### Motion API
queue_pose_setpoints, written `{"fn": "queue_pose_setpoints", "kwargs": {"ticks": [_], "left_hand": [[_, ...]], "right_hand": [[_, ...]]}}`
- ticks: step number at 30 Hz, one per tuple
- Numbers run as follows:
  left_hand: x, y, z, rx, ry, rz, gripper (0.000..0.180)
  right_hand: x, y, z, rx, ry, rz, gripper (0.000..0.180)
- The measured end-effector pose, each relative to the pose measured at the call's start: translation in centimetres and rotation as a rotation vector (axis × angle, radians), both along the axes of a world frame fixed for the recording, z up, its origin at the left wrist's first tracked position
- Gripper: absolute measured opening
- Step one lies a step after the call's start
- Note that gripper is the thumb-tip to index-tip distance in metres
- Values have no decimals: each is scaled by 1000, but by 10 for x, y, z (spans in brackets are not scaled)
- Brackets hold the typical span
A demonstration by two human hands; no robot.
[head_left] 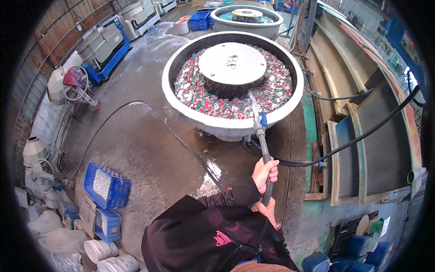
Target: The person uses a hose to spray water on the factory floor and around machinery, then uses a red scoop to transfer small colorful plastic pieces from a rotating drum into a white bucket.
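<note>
Water (pixel 253 103) from hose (pixel 264 147) into round tub (pixel 213 119)

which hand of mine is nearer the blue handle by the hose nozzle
Left. Your left hand grips the hose on your side of the blue handle; your right hand holds it farther back.

Two hands (pixel 263 173) on one hose (pixel 265 151). Two round tubs (pixel 183 110), one disc (pixel 217 63) in each. Two pellet crates (pixel 119 195). Two white buckets (pixel 100 250) lower left. Two drum machines (pixel 56 88) at left. Pieces (pixel 186 86): uncountable. Blue jugs (pixel 316 262) lower right: several, overlapping, no firm count.
</note>
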State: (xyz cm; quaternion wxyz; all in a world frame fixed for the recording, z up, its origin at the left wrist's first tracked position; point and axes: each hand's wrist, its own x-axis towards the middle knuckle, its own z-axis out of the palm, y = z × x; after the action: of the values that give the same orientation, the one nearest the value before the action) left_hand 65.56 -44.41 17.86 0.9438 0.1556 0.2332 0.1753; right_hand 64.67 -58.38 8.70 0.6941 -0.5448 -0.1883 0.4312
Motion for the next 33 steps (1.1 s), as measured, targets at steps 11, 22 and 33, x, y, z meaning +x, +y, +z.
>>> {"fn": "queue_pose_setpoints", "kwargs": {"ticks": [11,22,33], "left_hand": [[74,22,5,232,-97,-242,26],[115,43,15,338,-12,-116,18],[195,7,9,395,92,102,22]], "right_hand": [[76,26,25,-49,1,14,9],[243,33,74,-167,-678,570,47],[368,119,77,62,-103,284,52]]}}
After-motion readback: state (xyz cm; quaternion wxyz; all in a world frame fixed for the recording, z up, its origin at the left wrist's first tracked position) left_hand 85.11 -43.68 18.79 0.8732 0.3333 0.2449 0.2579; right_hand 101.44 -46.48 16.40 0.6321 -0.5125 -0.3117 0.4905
